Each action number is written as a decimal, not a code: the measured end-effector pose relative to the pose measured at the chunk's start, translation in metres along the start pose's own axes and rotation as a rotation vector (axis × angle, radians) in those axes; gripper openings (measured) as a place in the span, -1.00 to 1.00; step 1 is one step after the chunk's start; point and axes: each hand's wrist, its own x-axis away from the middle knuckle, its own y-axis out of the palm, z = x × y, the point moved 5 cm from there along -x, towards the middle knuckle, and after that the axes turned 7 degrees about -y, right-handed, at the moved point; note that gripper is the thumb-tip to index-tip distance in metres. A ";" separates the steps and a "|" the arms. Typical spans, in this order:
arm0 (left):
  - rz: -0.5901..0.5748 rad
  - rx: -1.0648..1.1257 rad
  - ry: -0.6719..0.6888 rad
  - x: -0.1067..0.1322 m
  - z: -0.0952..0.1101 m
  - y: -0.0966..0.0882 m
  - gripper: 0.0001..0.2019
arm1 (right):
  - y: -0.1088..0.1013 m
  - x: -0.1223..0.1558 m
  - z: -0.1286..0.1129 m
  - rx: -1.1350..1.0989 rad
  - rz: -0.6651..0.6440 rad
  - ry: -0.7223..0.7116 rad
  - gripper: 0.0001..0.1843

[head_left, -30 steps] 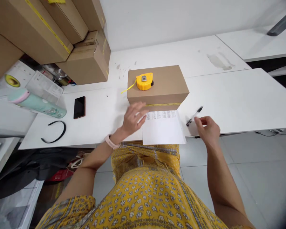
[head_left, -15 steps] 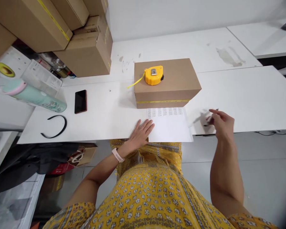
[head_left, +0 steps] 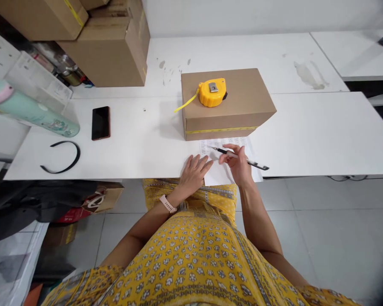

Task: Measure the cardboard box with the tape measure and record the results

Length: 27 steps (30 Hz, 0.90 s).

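A sheet of paper [head_left: 215, 173] with rows of small print lies at the front edge of the table, its far end against the cardboard box [head_left: 226, 100]. My left hand [head_left: 194, 172] rests flat on the paper's left edge, fingers stretched out. Between the fingers of my right hand [head_left: 239, 163] is a pen [head_left: 250, 162], held slantwise over the sheet with its tip pointing left at the printed rows. Whether the tip touches the paper I cannot tell. On top of the box sits a yellow tape measure [head_left: 212, 92], a short end of its tape sticking out to the left.
A phone [head_left: 101, 123], a black headband [head_left: 78, 155] and a mint-green bottle [head_left: 47, 114] lie on the left of the white table [head_left: 312, 140]. Stacked cardboard boxes [head_left: 108, 55] stand at the back left. Below, a paper bag [head_left: 110, 197] is on the left.
My right hand has come left from the bare tabletop to above the paper, bringing the pen. My left hand stays on the paper. The view has shifted slightly.
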 end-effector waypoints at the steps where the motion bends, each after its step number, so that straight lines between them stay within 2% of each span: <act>1: -0.003 0.008 -0.006 0.000 0.000 -0.001 -0.34 | 0.008 -0.006 0.008 -0.018 -0.048 0.029 -0.30; 3: -0.012 0.022 -0.016 0.000 0.000 -0.001 -0.33 | 0.016 -0.015 0.021 0.001 -0.095 0.063 -0.31; 5: -0.019 0.030 -0.019 0.000 0.000 -0.002 -0.33 | 0.015 -0.019 0.028 0.103 -0.079 0.048 -0.41; 7: -0.026 0.032 -0.017 0.001 0.000 -0.003 -0.33 | 0.012 -0.020 0.029 0.232 -0.030 -0.013 -0.52; 10: -0.043 0.029 -0.020 0.001 0.000 -0.004 -0.31 | 0.010 -0.019 0.026 0.345 0.032 -0.107 -0.49; 13: -0.047 0.034 -0.024 0.001 0.000 -0.004 -0.29 | 0.013 -0.020 0.030 0.340 0.003 -0.112 -0.60; 18: -0.017 0.042 -0.019 0.001 0.000 -0.004 -0.29 | 0.014 -0.023 0.040 0.288 -0.001 -0.062 -0.58; 21: -0.025 0.050 -0.020 0.001 0.000 -0.003 -0.27 | 0.014 -0.023 0.038 0.371 0.016 -0.056 -0.66; 27: -0.043 0.062 -0.025 0.000 -0.001 -0.002 -0.28 | 0.019 -0.022 0.029 0.542 -0.021 -0.124 -0.69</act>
